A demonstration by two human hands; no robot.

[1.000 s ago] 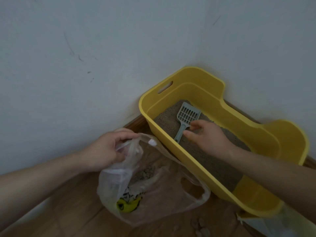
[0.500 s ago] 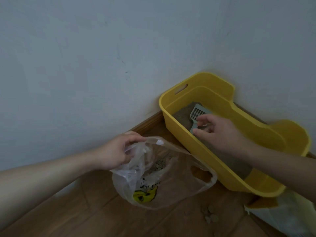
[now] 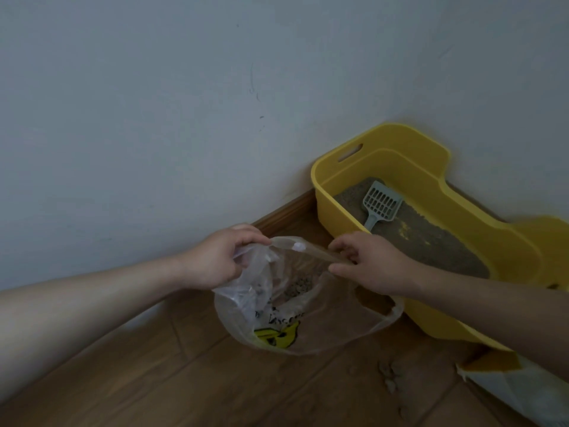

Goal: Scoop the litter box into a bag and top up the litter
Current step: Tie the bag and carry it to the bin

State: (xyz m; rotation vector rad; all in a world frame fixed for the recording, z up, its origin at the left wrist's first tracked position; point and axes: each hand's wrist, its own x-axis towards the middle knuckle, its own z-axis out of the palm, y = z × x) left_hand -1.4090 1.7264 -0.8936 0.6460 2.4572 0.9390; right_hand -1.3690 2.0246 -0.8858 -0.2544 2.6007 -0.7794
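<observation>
Both hands (image 3: 215,260) (image 3: 369,266) pinched on clear bag (image 3: 308,312), its black print unreadable above yellow logo (image 3: 277,335).

Yellow plastic litter box (image 3: 431,208) sits on the wood floor in the wall corner, slot handle in its far end wall, holding a flat layer of grey-brown litter (image 3: 431,241). Pale grey-green slotted scoop (image 3: 380,204) lies flat on the litter at the far end, handle pointing toward the near wall. Clear plastic bag (image 3: 308,309) with a yellow and black print stands just beside the box, mouth held open, a small heap of clumps at its bottom.
</observation>
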